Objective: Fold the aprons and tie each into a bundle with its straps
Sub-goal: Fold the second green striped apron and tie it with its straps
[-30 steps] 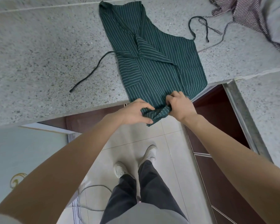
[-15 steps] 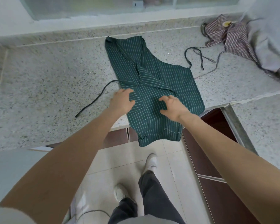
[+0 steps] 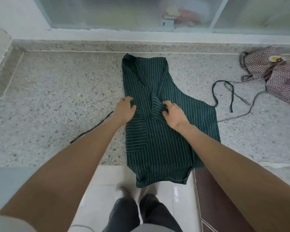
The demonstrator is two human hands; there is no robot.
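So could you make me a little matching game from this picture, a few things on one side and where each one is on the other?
Things:
1. green striped apron
2. checked apron
3. left hand
4. dark strap

Places:
A. heaped at the far right of the counter
B. on the apron's left edge
C. spread in the middle of the counter, its near end hanging over the edge
D. looped on the counter to the right of the striped apron

Pairs: 1-C, 2-A, 3-B, 4-D
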